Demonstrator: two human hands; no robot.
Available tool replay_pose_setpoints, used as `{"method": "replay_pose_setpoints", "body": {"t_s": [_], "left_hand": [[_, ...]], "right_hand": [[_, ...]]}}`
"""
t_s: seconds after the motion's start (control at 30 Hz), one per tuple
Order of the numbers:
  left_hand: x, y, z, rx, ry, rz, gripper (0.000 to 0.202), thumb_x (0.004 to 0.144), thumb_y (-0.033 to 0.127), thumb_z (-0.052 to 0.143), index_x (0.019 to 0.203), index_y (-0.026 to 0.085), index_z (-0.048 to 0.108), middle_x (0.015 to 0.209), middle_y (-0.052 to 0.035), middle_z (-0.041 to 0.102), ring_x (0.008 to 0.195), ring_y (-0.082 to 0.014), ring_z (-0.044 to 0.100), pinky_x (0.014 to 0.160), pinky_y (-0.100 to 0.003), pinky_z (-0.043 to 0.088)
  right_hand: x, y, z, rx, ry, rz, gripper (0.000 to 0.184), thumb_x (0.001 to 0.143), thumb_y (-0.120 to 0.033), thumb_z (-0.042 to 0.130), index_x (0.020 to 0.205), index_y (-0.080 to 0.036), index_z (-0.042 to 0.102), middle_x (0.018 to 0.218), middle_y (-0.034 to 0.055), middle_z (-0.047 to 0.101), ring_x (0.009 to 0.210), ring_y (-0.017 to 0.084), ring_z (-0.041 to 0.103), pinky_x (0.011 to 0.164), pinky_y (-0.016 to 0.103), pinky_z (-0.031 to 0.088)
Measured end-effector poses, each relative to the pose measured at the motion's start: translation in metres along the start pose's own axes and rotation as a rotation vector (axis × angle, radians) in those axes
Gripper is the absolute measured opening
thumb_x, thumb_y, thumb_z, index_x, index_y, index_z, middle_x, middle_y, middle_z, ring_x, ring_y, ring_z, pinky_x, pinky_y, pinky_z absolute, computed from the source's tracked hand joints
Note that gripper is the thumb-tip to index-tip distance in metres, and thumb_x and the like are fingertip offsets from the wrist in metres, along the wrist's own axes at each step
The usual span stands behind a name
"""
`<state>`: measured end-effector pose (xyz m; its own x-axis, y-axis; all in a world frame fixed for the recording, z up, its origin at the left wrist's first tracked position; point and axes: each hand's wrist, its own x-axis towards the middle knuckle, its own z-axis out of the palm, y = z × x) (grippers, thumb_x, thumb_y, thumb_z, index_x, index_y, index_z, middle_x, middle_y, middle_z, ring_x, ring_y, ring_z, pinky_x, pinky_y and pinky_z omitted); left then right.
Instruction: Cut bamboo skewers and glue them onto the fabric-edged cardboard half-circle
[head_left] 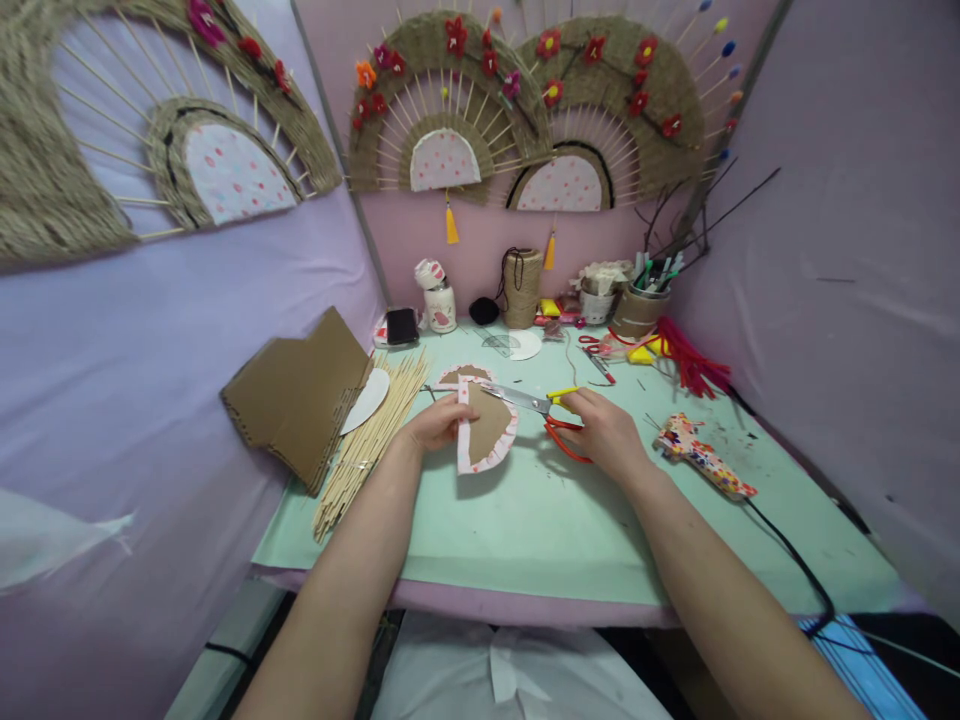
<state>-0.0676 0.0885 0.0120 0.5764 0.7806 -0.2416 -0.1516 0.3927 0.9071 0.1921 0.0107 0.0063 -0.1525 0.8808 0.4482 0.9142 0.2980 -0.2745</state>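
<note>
My left hand [437, 423] pinches the straight edge of a half-round cardboard piece [487, 430] wrapped in pink dotted fabric, held just above the green table [540, 520]. My right hand [604, 430] is closed around the red handles of a pair of scissors [525, 400]. Its blades point left and reach the top edge of the piece. A second fabric-edged half-round piece [465, 374] lies on the table just behind.
A bundle of bamboo sticks [367, 440] and folded cardboard [300, 395] lie at the left. A patterned glue gun [701, 455] with a black cord lies right. Twine spool [522, 287], cups, pens and red pipe cleaners [694, 365] crowd the back. Woven fans hang on the walls.
</note>
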Motion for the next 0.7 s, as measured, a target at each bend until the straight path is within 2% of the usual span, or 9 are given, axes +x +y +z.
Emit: {"method": "replay_pose_setpoints", "body": {"t_s": [0.13,0.3,0.37,0.47,0.57,0.63,0.7], "left_hand": [[0.0,0.0,-0.001,0.008,0.002,-0.002,0.032,0.058,0.011,0.069,0.09,0.012,0.068,0.086,-0.0104,0.072,0.075,-0.0219,0.068,0.074,-0.033,0.05],[-0.002,0.0,-0.002,0.017,-0.001,-0.006,0.033,0.06,0.013,0.069,0.093,0.012,0.067,0.089,-0.0107,0.072,0.076,-0.0219,0.068,0.075,-0.034,0.05],[-0.002,-0.001,-0.002,0.014,0.01,-0.007,0.031,0.061,0.012,0.068,0.092,0.012,0.066,0.088,-0.0105,0.072,0.075,-0.0213,0.068,0.074,-0.034,0.051],[0.0,0.0,0.0,-0.008,0.052,0.021,0.028,0.064,0.011,0.066,0.092,0.013,0.066,0.086,-0.0094,0.072,0.073,-0.0202,0.067,0.072,-0.032,0.052],[0.005,0.002,0.001,-0.097,0.124,0.124,0.026,0.068,0.011,0.064,0.094,0.014,0.065,0.089,-0.0079,0.072,0.076,-0.0196,0.068,0.073,-0.032,0.053],[0.008,0.004,0.002,-0.178,0.186,0.204,0.027,0.071,0.011,0.062,0.097,0.014,0.064,0.093,-0.0073,0.072,0.08,-0.0188,0.068,0.076,-0.032,0.054],[0.012,0.005,0.004,-0.257,0.241,0.256,0.028,0.073,0.011,0.061,0.101,0.014,0.063,0.097,-0.0074,0.071,0.085,-0.0183,0.067,0.081,-0.033,0.054]], "right_hand": [[0.0,0.002,0.002,0.001,-0.01,-0.007,0.019,0.082,-0.03,0.058,0.1,-0.022,0.061,0.095,0.0068,0.066,0.089,0.022,0.06,0.064,0.028,0.038],[-0.001,0.005,0.008,0.06,-0.028,0.008,0.014,0.082,-0.035,0.057,0.086,-0.022,0.059,0.085,0.0055,0.064,0.077,0.02,0.057,0.062,0.027,0.036],[0.0,0.005,0.011,0.146,-0.004,0.079,0.017,0.08,-0.039,0.058,0.081,-0.022,0.056,0.081,0.004,0.063,0.072,0.018,0.055,0.061,0.026,0.036],[0.003,0.008,0.014,0.274,0.081,0.301,0.028,0.078,-0.049,0.058,0.079,-0.022,0.052,0.073,0.0016,0.06,0.065,0.017,0.054,0.058,0.026,0.037],[0.005,0.012,0.017,0.216,0.053,0.453,0.041,0.072,-0.058,0.059,0.087,-0.021,0.051,0.083,0.0043,0.06,0.073,0.02,0.057,0.06,0.028,0.04],[0.005,0.013,0.02,0.137,0.0,0.454,0.049,0.068,-0.06,0.062,0.093,-0.02,0.05,0.094,0.0079,0.059,0.081,0.023,0.058,0.063,0.029,0.041],[0.004,0.01,0.022,0.105,-0.007,0.418,0.049,0.069,-0.058,0.061,0.097,-0.02,0.048,0.1,0.0096,0.057,0.087,0.024,0.057,0.065,0.031,0.042]]}}
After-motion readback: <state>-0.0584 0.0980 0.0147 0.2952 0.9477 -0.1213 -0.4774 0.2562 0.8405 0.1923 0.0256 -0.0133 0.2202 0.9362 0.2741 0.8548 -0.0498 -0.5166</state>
